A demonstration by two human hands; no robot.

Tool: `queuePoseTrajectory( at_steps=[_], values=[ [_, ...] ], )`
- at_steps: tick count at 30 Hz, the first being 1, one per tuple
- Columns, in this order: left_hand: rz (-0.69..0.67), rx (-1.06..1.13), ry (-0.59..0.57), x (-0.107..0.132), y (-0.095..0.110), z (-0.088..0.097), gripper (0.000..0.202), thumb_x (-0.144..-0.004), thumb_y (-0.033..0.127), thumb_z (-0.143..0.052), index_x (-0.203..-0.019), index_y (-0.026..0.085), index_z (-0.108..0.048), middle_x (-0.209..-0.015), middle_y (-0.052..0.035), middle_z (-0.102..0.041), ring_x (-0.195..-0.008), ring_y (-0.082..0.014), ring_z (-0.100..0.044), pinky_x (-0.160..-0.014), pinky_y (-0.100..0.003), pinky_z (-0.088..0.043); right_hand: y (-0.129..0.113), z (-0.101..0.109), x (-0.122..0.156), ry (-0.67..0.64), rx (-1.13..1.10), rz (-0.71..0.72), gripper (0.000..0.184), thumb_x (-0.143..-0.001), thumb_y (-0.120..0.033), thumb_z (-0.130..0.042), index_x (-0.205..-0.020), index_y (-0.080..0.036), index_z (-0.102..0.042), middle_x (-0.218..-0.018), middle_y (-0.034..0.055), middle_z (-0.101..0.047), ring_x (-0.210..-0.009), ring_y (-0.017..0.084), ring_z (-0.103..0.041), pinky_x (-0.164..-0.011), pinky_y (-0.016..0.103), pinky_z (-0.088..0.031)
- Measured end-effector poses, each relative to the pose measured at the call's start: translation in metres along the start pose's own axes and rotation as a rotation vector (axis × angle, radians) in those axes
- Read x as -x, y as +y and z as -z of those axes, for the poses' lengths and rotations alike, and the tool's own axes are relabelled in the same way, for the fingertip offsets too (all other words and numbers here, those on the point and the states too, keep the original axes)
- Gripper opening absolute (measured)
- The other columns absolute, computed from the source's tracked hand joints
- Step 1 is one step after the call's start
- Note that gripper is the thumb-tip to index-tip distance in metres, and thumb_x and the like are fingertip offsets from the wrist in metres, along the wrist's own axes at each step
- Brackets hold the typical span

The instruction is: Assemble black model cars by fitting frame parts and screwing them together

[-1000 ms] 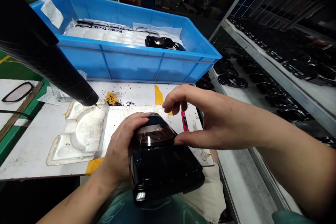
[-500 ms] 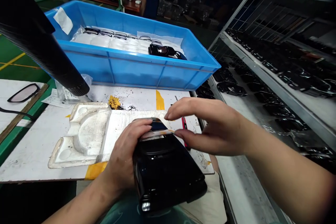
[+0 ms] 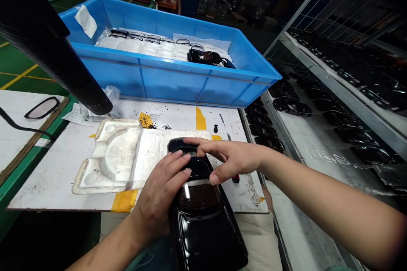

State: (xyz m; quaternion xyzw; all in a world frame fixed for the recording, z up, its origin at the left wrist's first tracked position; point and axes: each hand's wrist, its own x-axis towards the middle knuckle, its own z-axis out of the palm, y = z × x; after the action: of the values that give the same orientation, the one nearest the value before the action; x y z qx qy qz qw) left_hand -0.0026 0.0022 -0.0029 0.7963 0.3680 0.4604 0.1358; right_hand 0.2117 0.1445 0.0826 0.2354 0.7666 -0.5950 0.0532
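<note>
A glossy black model car body point(image 3: 206, 233) lies lengthwise in front of me, its near end low in view and its far end over the white foam block point(image 3: 155, 148). My left hand point(image 3: 162, 192) grips its left side, fingers laid over the roof. From the right, my right hand point(image 3: 227, 159) reaches across the roof with fingers apart. Its fingertips are near the far window opening, and its thumb is by the ribbed near window point(image 3: 200, 197). Nothing shows between those fingers. A small red and black tool point(image 3: 235, 178) lies partly hidden behind the right hand.
A blue bin point(image 3: 171, 80) behind the board holds window frames on white padding and black car bodies point(image 3: 205, 56). A thick black tube point(image 3: 79, 76) slants in from the upper left. Racks of black bodies point(image 3: 292, 106) stand right. A dark-rimmed window piece point(image 3: 42, 107) lies left.
The thin, light strip pinched by my right hand is no longer visible there. That hand has opened and moved over the roof, and the car body's near end has shifted down.
</note>
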Motion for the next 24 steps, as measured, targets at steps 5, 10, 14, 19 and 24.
queuePoseTrajectory(
  at_steps=[5, 10, 14, 19, 24],
  values=[
    [0.247, -0.222, -0.233, 0.016, 0.013, 0.019, 0.074, -0.087, 0.005, -0.046, -0.155, 0.016, -0.018, -0.161, -0.0185, -0.02, -0.149, -0.0317, -0.021, -0.116, -0.059, -0.033, 0.002, 0.004, -0.008, 0.091, 0.25, 0.048, 0.038, -0.076, -0.042, -0.082, -0.092, -0.02, -0.056, -0.164, 0.0064, -0.009, -0.149, 0.024, 0.011, -0.121, 0.05, -0.004],
    [0.411, -0.083, -0.21, 0.006, 0.024, 0.028, 0.063, -0.091, 0.019, -0.051, -0.15, 0.021, -0.03, -0.159, -0.0148, -0.027, -0.147, -0.0298, -0.028, -0.116, -0.052, -0.038, 0.014, 0.011, -0.029, 0.048, 0.339, 0.052, 0.036, -0.078, -0.045, -0.08, -0.091, -0.02, -0.057, -0.164, 0.0059, -0.005, -0.149, 0.025, 0.012, -0.122, 0.051, -0.007],
    [0.463, -0.233, -0.156, -0.019, 0.0, 0.0, 0.078, -0.08, 0.059, -0.067, -0.138, 0.013, -0.042, -0.156, -0.0239, -0.028, -0.146, -0.0406, -0.026, -0.115, -0.064, -0.031, 0.023, 0.009, -0.042, 0.005, 0.327, 0.006, 0.041, -0.078, -0.051, -0.078, -0.098, -0.019, -0.061, -0.164, 0.0061, -0.002, -0.149, 0.025, 0.011, -0.123, 0.049, -0.008],
    [0.551, -0.225, -0.184, -0.028, -0.018, -0.022, 0.068, -0.086, 0.06, -0.059, -0.132, 0.013, -0.045, -0.156, -0.0218, -0.028, -0.149, -0.0375, -0.017, -0.118, -0.062, -0.027, 0.017, 0.006, -0.048, -0.039, 0.448, -0.095, 0.063, -0.083, -0.049, -0.074, -0.136, -0.021, -0.054, -0.163, 0.0047, 0.008, -0.148, 0.027, 0.013, -0.122, 0.051, -0.008],
    [0.595, -0.159, -0.204, -0.028, -0.015, -0.02, 0.064, -0.086, 0.055, -0.061, -0.132, 0.014, -0.04, -0.157, -0.0204, -0.026, -0.151, -0.0354, -0.011, -0.119, -0.062, -0.023, -0.002, 0.006, -0.058, -0.12, 0.566, -0.239, 0.073, -0.083, -0.044, -0.075, -0.145, -0.019, -0.046, -0.161, 0.0071, 0.012, -0.147, 0.032, 0.014, -0.121, 0.056, -0.01]
  ],
)
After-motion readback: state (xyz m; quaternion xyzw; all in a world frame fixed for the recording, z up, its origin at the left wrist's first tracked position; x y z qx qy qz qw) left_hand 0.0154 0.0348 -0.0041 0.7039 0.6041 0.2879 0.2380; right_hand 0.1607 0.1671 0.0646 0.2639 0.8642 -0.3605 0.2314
